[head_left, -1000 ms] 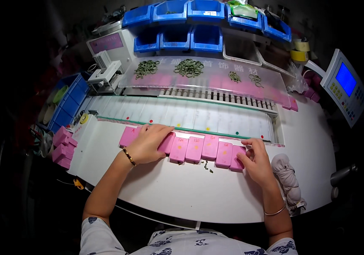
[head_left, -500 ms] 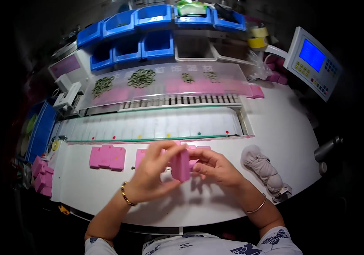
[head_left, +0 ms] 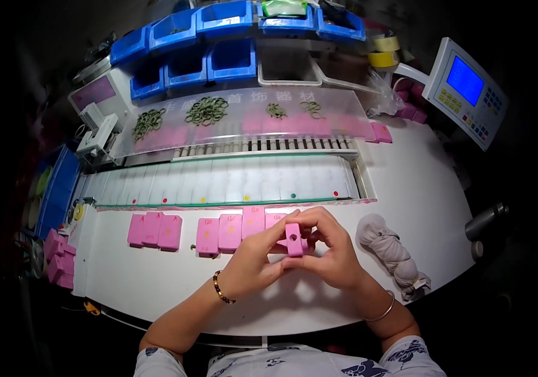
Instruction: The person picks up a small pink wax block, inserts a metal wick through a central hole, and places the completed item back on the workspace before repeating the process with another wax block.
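Observation:
Between my two hands, above the white worktop, I hold a pink rubber mould (head_left: 295,248), its narrow end with a round hole facing me. My left hand (head_left: 254,262) grips it from the left, thumb low and fingers at its upper edge. My right hand (head_left: 333,252) closes round its right side, and the two thumbs nearly meet beneath it. Behind my hands a row of pink moulds (head_left: 230,232) lies on the worktop, partly covered by my fingers. Further left lies another group of pink moulds (head_left: 170,234), side by side.
Beyond the moulds runs a white conveyor strip (head_left: 219,182) with coloured dots. A translucent shelf (head_left: 244,125) carries piles of green rings (head_left: 206,111). Blue bins (head_left: 231,63) stand behind. To the right are a grey cloth bundle (head_left: 391,251) and a control panel (head_left: 463,88).
The held mould has turned from its broad side to its narrow end with the hole. My left hand has shifted right, and both hands are now closer together around it.

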Available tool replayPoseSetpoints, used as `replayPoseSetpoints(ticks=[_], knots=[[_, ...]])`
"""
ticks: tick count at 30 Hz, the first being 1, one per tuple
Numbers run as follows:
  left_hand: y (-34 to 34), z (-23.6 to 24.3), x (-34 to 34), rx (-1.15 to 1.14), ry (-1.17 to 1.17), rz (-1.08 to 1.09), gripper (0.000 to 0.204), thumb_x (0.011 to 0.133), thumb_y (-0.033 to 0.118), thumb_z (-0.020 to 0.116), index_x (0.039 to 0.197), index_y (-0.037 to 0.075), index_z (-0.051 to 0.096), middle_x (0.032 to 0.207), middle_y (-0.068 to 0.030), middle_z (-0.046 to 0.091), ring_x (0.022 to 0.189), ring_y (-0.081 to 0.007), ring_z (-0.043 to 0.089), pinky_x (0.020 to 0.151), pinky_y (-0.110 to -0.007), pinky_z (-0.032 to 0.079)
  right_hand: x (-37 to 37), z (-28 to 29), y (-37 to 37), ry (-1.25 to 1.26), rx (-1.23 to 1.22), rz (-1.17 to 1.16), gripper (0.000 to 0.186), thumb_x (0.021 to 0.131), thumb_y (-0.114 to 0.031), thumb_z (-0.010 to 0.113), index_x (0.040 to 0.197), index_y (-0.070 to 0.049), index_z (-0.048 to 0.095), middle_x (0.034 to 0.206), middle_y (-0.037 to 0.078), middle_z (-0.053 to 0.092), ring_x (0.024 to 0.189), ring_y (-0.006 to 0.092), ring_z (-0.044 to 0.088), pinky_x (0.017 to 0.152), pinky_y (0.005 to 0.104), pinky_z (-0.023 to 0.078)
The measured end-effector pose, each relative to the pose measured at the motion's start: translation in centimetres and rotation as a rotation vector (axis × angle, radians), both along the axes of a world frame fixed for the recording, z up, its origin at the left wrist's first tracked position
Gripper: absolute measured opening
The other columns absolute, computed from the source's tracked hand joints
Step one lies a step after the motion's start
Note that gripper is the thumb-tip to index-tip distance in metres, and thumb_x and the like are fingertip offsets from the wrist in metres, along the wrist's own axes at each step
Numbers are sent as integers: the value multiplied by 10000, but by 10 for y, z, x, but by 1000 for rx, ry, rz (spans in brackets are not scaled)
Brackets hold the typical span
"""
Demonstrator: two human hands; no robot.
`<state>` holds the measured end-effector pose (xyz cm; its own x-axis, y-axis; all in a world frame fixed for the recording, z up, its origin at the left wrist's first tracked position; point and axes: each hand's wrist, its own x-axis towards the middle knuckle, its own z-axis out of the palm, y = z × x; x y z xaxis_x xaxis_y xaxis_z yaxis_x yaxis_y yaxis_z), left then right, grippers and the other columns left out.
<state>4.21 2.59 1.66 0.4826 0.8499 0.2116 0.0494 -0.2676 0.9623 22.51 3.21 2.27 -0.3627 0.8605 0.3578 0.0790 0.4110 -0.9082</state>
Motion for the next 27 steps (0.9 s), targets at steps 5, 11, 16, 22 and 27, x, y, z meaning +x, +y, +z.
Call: replayPoseSetpoints(ticks=[5, 11, 16, 22, 27], knots=[[1, -3, -15, 103, 43, -128, 623, 838, 25, 643, 1389, 0, 353, 1142, -150, 610, 1033, -229, 633, 924, -350, 504, 2, 8, 2, -124, 101, 83, 479, 697, -134, 811, 1117, -59, 594, 1050, 63, 598, 869, 148, 571, 678, 254, 467], [-2, -4, -15, -99, -146, -173, 655, 858, 25, 645, 1421, 28, 309, 1250, -126, 535, 1090, -187, 583, 932, -323, 486, 10, 10, 6, -134, 64, 167, 481, 730, -90, 779, 1169, -30, 593, 1076, 80, 595, 901, 151, 577, 738, 264, 487], [1, 0, -16, -224, -375, -10, 617, 882, -6, 612, 1402, 47, 284, 1315, -112, 466, 1169, -152, 505, 978, -298, 434, 8, 6, 6, 184, -281, 32, 521, 845, 8, 652, 1328, 42, 463, 1230, 108, 549, 1087, 149, 554, 885, 311, 500], [0, -17, 0, -89, -477, 90, 391, 841, -27, 646, 1135, 71, 408, 1321, -128, 457, 1229, -192, 456, 1028, -324, 395, 0, -5, 6, 296, -319, -26, 445, 930, 8, 521, 1362, 45, 422, 1220, 111, 566, 1081, 126, 555, 886, 258, 479], [-7, -11, 5, 32, -299, 56, 407, 807, 26, 714, 1058, 93, 401, 1304, -100, 385, 1233, -196, 428, 1016, -341, 412, -1, 0, 2, 247, -293, -79, 377, 928, 28, 489, 1305, 34, 490, 1121, 87, 622, 997, 119, 587, 883, 262, 475]])
